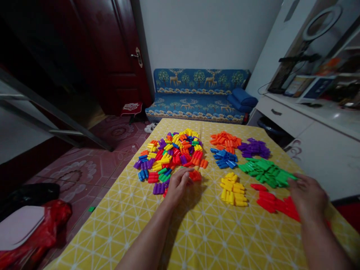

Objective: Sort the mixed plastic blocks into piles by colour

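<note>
My left hand (pixel 179 184) is at the near edge of a mixed-colour pile of small plastic building blocks (pixel 174 152), its fingers curled around an orange-red block (pixel 195 176). On the right, my right hand (pixel 308 195) has its fingertips closed on a green block (pixel 291 176) at the end of the green pile (pixel 261 170). Below that hand's fingers lie red blocks (pixel 271 202), partly hidden by the hand. Yellow blocks (pixel 233 190) lie in a group between my hands. Blue blocks (pixel 224 158), orange blocks (pixel 225 140) and purple blocks (pixel 254 148) form separate piles farther back.
The table has a yellow patterned cloth (pixel 135 232). Behind it stands a blue patterned sofa (pixel 194 99). A white cabinet (pixel 323 150) is at the right. On the floor at the left are a red plastic bag (pixel 56 217) and a green block (pixel 91 209).
</note>
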### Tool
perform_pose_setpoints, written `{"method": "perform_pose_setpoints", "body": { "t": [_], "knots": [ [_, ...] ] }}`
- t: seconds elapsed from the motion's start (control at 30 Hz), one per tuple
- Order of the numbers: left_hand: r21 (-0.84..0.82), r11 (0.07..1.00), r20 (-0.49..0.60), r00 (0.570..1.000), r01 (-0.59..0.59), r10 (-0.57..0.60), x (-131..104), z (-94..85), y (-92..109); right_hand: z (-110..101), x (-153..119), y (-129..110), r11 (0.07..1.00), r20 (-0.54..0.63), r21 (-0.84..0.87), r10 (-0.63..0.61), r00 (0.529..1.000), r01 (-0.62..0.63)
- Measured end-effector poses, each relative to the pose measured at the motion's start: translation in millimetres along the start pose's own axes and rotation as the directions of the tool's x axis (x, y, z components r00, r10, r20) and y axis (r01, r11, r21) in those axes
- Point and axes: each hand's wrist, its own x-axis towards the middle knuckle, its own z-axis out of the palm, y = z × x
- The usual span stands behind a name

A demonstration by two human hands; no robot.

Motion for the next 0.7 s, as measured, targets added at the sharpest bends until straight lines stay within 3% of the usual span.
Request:
{"method": "perform_pose_setpoints", "body": {
  "t": [0.07, 0.17, 0.3, 0.4, 0.5, 0.57, 0.63, 0.7],
  "knots": [
    [0.020, 1.000, -0.011, 1.000, -0.012, 0.012, 0.5, 0.4, -1.2, -9.0, 21.5, 32.8, 0.986, 0.073, -0.144, 0.089, 0.993, -0.078],
    [0.025, 1.000, -0.011, 1.000, -0.014, 0.015, 0.7, 0.5, -1.2, -11.9, 36.2, 55.4, 0.977, 0.208, -0.162, 0.173, 0.963, -0.141],
    [-0.009, 1.000, -0.012, 1.000, 0.010, -0.010, -0.2, 0.2, 0.9, -5.6, 34.3, 59.6, 0.987, 0.263, -0.125, 0.130, 0.956, -0.099],
    [-0.042, 0.999, -0.029, 0.999, 0.028, -0.029, -1.6, 0.3, 4.4, -3.7, 24.2, 53.6, 0.970, 0.233, -0.239, 0.090, 0.968, -0.032],
    [-0.092, 0.994, -0.034, 0.997, 0.067, -0.070, -2.8, 0.0, 9.7, -1.6, 4.7, 26.3, 0.947, 0.137, -0.315, -0.026, 0.990, 0.069],
    [-0.127, 0.989, -0.029, 0.996, 0.080, -0.085, -3.1, -1.9, 13.1, 3.3, -18.2, -8.6, 0.956, 0.094, -0.255, -0.122, 0.988, 0.142],
    [-0.152, 0.985, -0.030, 0.996, 0.077, -0.082, -2.5, -6.6, 14.9, 11.8, -51.3, -52.8, 0.970, 0.146, -0.030, -0.236, 0.961, 0.243],
    [-0.119, 0.991, -0.069, 0.996, 0.057, -0.065, -0.9, -15.2, 14.2, 23.3, -92.6, -97.9, 0.918, 0.273, 0.290, -0.350, 0.896, 0.270]
  ]
}}
